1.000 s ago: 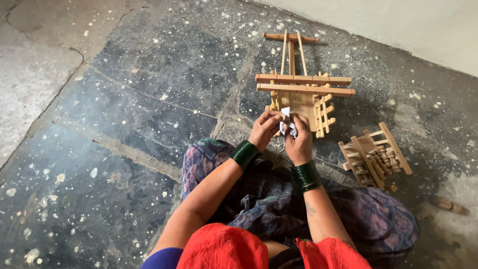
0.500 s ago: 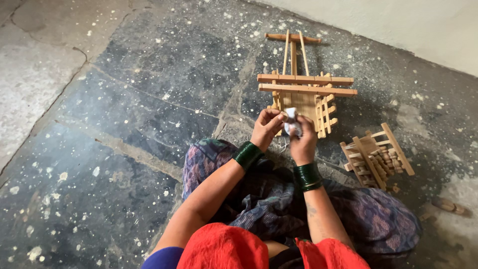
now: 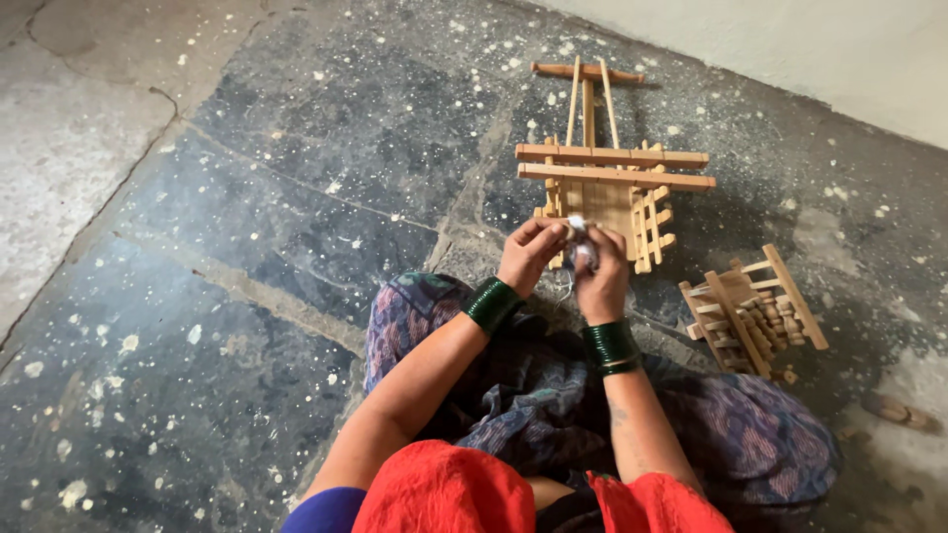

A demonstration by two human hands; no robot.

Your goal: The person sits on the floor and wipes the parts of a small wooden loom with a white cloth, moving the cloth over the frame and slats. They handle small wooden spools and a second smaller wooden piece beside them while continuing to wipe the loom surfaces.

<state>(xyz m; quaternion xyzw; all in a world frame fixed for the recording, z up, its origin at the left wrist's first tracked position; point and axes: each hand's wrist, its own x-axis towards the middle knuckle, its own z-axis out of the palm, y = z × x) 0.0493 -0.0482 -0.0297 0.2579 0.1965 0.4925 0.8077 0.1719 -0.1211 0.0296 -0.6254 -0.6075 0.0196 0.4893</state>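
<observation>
My left hand (image 3: 528,255) and my right hand (image 3: 600,271) meet just above my lap, both pinching a small whitish wad of cloth or thread (image 3: 578,237). Thin pale strands hang from it toward my knees. Green bangles sit on both wrists. Directly beyond my fingers, on the stone floor, stands a small wooden stick-built cart frame (image 3: 612,188) with two long crossbars and a pole pointing away from me. My hands are close to its near end; whether they touch it I cannot tell.
A second small wooden slatted frame (image 3: 755,311) lies on the floor to my right, with loose wood bits in it. A short wooden piece (image 3: 899,413) lies farther right. A pale wall (image 3: 810,49) runs along the far side. The dark speckled floor (image 3: 247,247) stretches left.
My hands stay together on the wad, shifting slightly as the fingers work it. The wooden frames have not moved.
</observation>
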